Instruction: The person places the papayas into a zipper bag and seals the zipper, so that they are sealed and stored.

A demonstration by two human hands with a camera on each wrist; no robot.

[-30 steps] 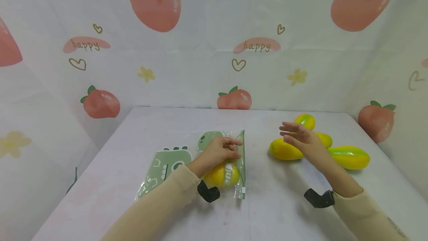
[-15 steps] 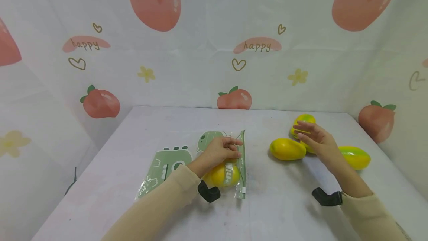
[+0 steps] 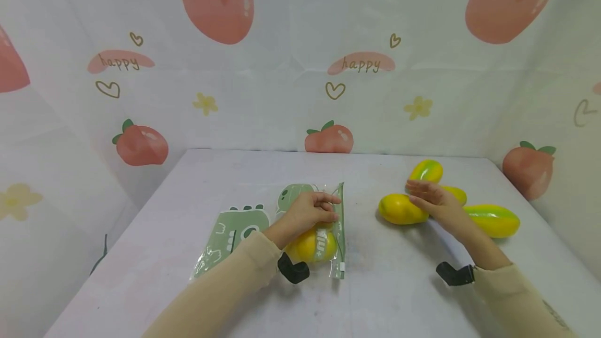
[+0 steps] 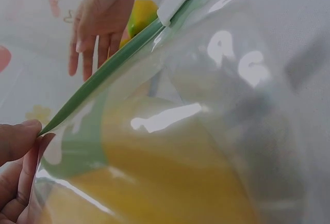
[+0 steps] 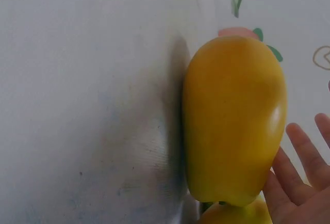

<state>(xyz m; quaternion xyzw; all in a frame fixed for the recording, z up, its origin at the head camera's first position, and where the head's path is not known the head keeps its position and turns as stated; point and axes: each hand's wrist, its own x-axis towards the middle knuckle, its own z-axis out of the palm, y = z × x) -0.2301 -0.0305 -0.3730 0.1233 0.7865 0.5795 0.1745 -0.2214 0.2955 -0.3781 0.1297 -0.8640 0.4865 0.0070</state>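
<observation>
My left hand (image 3: 307,210) pinches the top edge of a clear zip bag (image 3: 340,244) with a green dinosaur print. In the left wrist view, thumb and finger grip the corner of its green zip strip (image 4: 98,77), with a white slider (image 4: 174,3) farther along. A yellow fruit (image 3: 305,248) lies inside the bag. My right hand (image 3: 441,207), fingers extended, hovers at the left-hand yellow mango-like fruit (image 3: 400,209). In the right wrist view the fingers are beside that fruit (image 5: 234,121); whether they touch it I cannot tell.
Other yellow-green fruits lie around my right hand: one behind (image 3: 428,170), one partly hidden (image 3: 456,195), one to the right (image 3: 493,220). A second green dinosaur bag (image 3: 235,223) lies flat left of the held bag. A printed cloth (image 3: 281,108) hangs behind the table.
My right hand shifted right, then came back a little left and lower, closer to the left-hand fruit. My left hand and the bag have stayed in place.
</observation>
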